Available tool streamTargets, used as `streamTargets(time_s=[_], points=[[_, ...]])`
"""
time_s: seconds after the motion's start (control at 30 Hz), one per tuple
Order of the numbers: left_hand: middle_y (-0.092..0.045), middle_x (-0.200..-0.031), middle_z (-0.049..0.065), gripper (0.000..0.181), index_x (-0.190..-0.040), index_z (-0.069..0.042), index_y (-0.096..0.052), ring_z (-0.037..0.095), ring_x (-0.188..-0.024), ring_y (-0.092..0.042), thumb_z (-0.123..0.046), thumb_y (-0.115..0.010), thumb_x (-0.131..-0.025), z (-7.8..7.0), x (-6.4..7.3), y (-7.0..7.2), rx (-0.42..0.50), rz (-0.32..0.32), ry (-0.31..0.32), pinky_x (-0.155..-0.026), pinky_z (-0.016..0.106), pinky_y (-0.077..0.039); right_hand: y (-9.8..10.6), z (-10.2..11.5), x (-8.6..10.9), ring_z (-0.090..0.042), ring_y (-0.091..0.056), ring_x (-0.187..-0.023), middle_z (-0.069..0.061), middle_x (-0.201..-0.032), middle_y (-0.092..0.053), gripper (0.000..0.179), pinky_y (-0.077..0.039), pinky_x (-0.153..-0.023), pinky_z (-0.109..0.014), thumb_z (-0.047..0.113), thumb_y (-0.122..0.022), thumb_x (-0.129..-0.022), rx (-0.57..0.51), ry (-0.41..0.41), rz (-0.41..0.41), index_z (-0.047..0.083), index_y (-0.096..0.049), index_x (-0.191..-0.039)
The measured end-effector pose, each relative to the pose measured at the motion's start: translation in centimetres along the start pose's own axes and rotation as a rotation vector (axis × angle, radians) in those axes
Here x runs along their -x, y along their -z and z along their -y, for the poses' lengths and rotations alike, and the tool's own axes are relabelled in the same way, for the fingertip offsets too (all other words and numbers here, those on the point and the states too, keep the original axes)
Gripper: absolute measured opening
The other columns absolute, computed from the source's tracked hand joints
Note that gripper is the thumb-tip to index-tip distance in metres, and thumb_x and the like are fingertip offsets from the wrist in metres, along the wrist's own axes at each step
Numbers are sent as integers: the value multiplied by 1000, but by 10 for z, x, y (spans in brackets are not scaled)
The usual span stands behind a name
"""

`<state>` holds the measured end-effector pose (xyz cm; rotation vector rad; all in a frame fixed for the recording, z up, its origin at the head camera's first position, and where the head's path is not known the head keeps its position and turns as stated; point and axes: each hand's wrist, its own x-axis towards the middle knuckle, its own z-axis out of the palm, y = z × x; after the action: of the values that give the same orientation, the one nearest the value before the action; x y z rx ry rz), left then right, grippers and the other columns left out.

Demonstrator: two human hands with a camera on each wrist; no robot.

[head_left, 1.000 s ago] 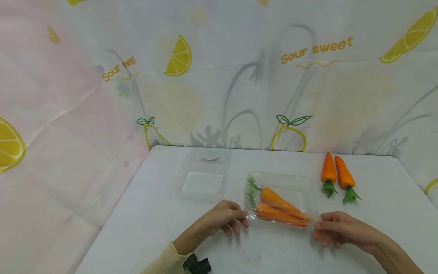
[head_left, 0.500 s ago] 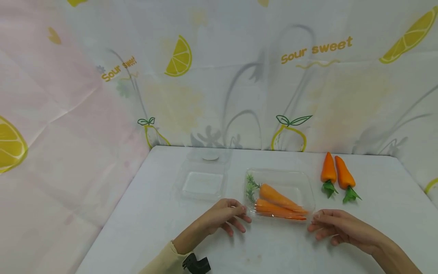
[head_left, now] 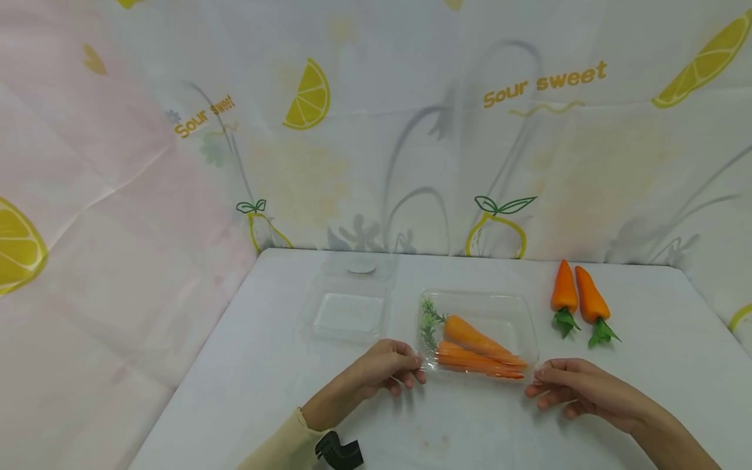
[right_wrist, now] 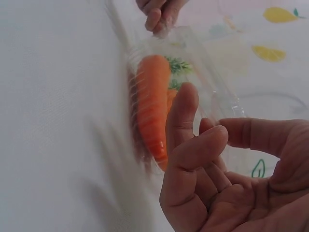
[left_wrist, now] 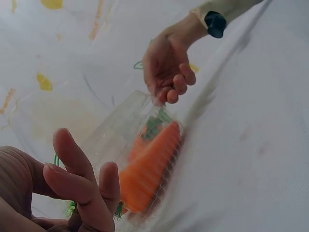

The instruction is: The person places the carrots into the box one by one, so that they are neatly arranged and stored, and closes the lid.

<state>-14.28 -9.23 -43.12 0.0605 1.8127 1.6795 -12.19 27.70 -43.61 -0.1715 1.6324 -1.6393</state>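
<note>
A clear plastic box (head_left: 508, 312) lies on the table with two orange carrots in it, one (head_left: 477, 338) above the other (head_left: 477, 361), green leaves at the left end. At its near left corner, my left hand (head_left: 384, 365) pinches the edge between thumb and index finger. My right hand (head_left: 581, 386) pinches the near right corner in the same way. In the right wrist view, the thumb and index tip of my right hand (right_wrist: 198, 179) meet at the box's edge. The left wrist view shows the other fingers of my left hand (left_wrist: 87, 193) loosely bent.
Behind and left stands a second clear box (head_left: 346, 316), its lid (head_left: 376, 264) folded back. Two loose carrots, one (head_left: 564, 290) beside the other (head_left: 592, 295), lie at the back right of the white table (head_left: 458, 431). A lemon-print cloth (head_left: 376, 163) hangs behind.
The box with the carrots has shifted slightly away and to the left. Both hands loosened at its near corners half a second ago; now their fingertips pinch them again.
</note>
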Motion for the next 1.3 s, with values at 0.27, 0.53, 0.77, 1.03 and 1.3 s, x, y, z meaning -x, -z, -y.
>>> streamTargets(time_s=[0.27, 0.53, 0.77, 1.03, 1.3], points=[[-74, -95, 11, 33, -104, 3, -65, 9, -62, -67, -29, -55, -102, -5, 4, 3, -45, 49, 8, -42, 19, -46, 0, 3, -2, -18, -69, -97, -8, -116, -70, 29, -51, -65, -22, 27, -39, -108, -79, 30, -3, 11, -63, -108], [-72, -104, 13, 57, -115, 4, -57, 16, -74, -71, -50, -47, -102, -1, 4, 4, 7, 76, 2, -46, 23, -52, 3, 5, -6, -17, -68, -104, -4, -121, -68, 28, -52, -66, -23, 28, -40, -108, -146, 20, -69, 13, -64, -112], [-73, -101, 11, 54, -116, 6, -56, 20, -77, -72, -46, -51, -101, -2, 5, 3, -28, 59, -13, -48, 23, -53, 9, 10, -17, -17, -69, -101, -3, -115, -70, 27, -52, -66, -24, 31, -43, -107, -174, 10, -165, 15, -64, -109], [-72, -98, 11, 50, -117, 6, -55, 21, -78, -72, -42, -52, -102, 0, 6, 3, -44, 57, -18, -48, 24, -53, 21, 21, -28, -16, -70, -98, -1, -109, -72, 23, -55, -65, -24, 29, -42, -107, -285, 66, -230, 16, -60, -111], [-72, -99, 11, 50, -116, 6, -54, 20, -77, -72, -42, -53, -102, 3, 6, 6, -43, 67, -27, -48, 24, -53, 31, 35, -39, -16, -71, -95, -2, -104, -73, 22, -54, -65, -23, 30, -42, -107, -358, 89, -279, 18, -60, -108]])
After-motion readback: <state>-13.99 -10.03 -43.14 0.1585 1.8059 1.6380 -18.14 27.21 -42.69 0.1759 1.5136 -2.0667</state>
